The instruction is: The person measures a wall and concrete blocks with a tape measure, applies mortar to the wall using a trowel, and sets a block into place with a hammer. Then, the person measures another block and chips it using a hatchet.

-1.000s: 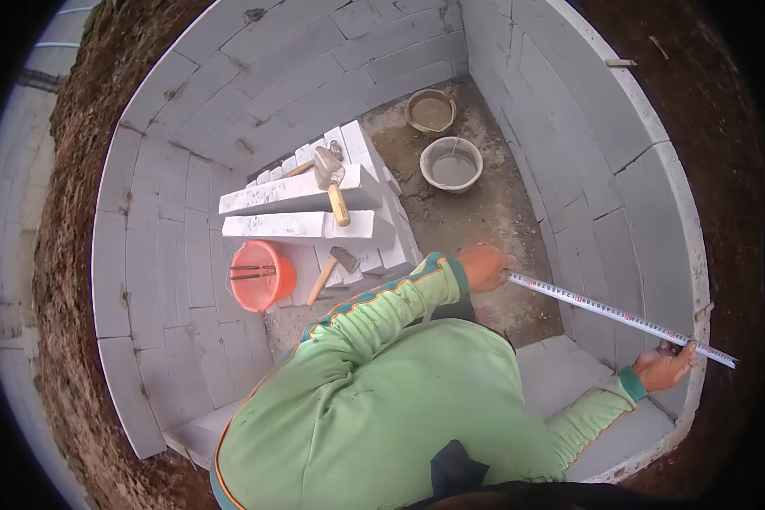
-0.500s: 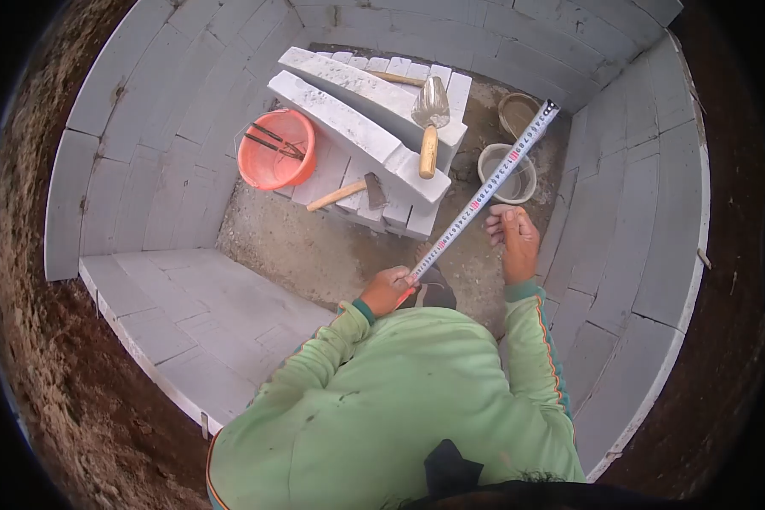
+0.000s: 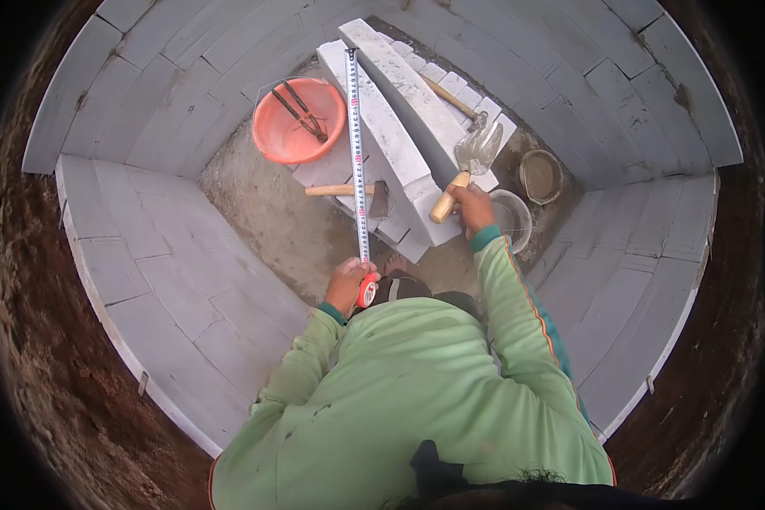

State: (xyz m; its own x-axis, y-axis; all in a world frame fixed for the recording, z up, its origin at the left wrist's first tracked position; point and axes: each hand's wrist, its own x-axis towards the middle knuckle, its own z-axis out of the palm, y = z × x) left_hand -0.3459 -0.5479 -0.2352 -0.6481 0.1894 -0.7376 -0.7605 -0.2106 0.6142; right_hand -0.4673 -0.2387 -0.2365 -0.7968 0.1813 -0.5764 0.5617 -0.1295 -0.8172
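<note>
My left hand (image 3: 346,286) is closed round a red tape measure (image 3: 367,290) just in front of my body. Its white blade (image 3: 359,170) extends away from me, passing over the hammer handle, with the tip over the near long block (image 3: 378,127). My right hand (image 3: 474,209) has its fingers round the wooden handle of a trowel (image 3: 450,197). The trowel's metal blade points away from me, over the far long block (image 3: 425,98). A hammer (image 3: 336,189) with a wooden handle lies on lower blocks beside the near block.
An orange bucket (image 3: 289,140) holding dark metal tools stands left of the blocks. A pale bucket (image 3: 518,223) and a round basin (image 3: 541,176) of grey material are at the right. Grey block walls (image 3: 157,272) surround the work area, with brown soil (image 3: 76,382) outside.
My view has turned. My right hand went from the tape to being apart from it, then onto the trowel handle. The tape blade swung from the wall side to over the blocks.
</note>
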